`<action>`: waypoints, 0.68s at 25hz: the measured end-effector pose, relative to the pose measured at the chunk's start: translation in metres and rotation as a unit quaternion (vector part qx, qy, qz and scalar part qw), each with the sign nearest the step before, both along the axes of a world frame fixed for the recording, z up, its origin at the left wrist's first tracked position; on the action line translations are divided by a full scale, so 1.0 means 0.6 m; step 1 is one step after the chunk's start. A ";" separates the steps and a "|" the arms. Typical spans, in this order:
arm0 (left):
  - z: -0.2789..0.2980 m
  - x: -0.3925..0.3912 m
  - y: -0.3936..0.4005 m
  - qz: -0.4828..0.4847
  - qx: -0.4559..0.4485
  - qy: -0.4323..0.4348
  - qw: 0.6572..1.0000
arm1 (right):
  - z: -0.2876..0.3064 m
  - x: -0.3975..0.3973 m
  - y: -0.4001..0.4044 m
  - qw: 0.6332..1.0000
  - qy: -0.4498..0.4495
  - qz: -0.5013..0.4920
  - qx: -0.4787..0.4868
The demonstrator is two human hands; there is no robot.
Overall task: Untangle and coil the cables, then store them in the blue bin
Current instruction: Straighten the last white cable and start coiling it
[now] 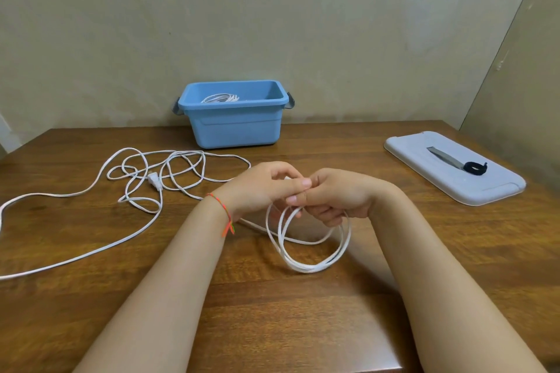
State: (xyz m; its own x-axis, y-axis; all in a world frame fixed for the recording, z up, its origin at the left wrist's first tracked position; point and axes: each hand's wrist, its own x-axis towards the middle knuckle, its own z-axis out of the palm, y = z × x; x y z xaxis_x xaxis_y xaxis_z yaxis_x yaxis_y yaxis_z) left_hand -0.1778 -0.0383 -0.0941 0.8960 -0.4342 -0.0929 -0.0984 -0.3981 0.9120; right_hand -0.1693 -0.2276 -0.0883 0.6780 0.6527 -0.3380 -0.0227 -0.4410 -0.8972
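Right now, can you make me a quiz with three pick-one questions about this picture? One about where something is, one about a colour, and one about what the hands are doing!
1. Where is the pale lid?
A. on top of the bin
B. on the table, at the right
C. on the floor

2. What colour is the bin?
A. blue
B. red
C. green

3. What are the hands doing with the white cable?
A. resting flat, away from it
B. holding its loops together
C. dropping it into the bin

Answers:
1. B, the lid lies flat on the wooden table at the right, with a black strap roll on it.
2. A, the open bin by the wall is blue, with a coiled cable inside.
3. B, the left hand and right hand meet and grip the hanging loops.
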 end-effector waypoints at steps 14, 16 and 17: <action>-0.033 0.025 -0.014 0.115 -0.171 -0.019 0.978 | -0.019 0.016 0.026 0.939 0.020 -0.264 0.221; -0.031 0.026 -0.016 0.141 -0.173 -0.037 0.974 | -0.021 0.018 0.031 0.919 0.052 -0.284 0.268; -0.029 0.025 -0.017 0.160 -0.176 -0.039 0.971 | -0.021 0.019 0.032 0.913 0.056 -0.282 0.290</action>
